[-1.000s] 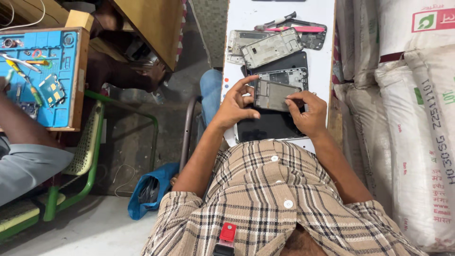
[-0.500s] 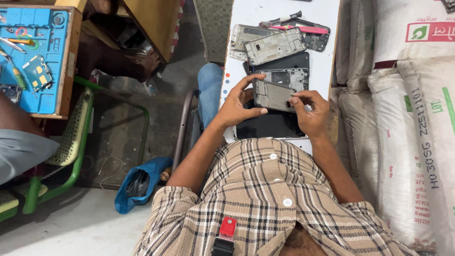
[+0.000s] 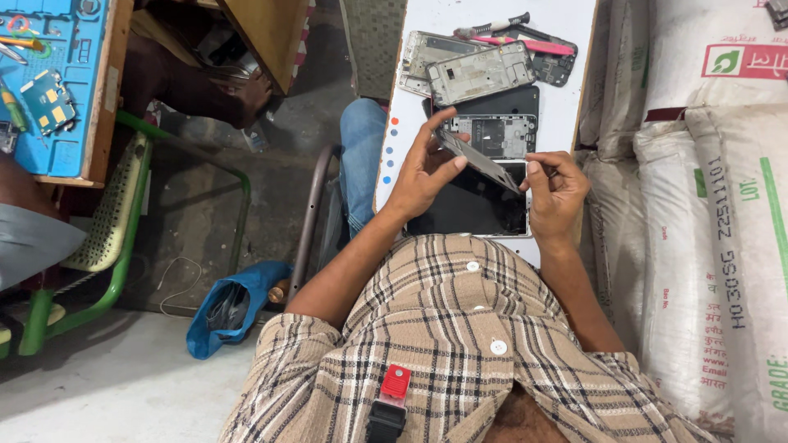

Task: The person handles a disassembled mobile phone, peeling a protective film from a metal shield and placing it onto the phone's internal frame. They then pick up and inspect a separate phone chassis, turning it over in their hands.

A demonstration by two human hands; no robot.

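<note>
Far left: a blue repair mat [image 3: 61, 98] carrying a small circuit board [image 3: 48, 100]. Below it, a green-framed chair [image 3: 115, 238] and a blue pouch [image 3: 234, 308] on the floor. Centre: the left hand [image 3: 423, 176] pinches the upper end of a grey phone frame [image 3: 476, 160], held tilted above a dark phone screen [image 3: 476, 209] lying on the white table [image 3: 402, 90]. The right hand [image 3: 556, 193], fingers curled together, grips the frame's lower end. More phone frames [image 3: 480, 72] lie beyond. Right: stacked white sacks [image 3: 706, 205].
</note>
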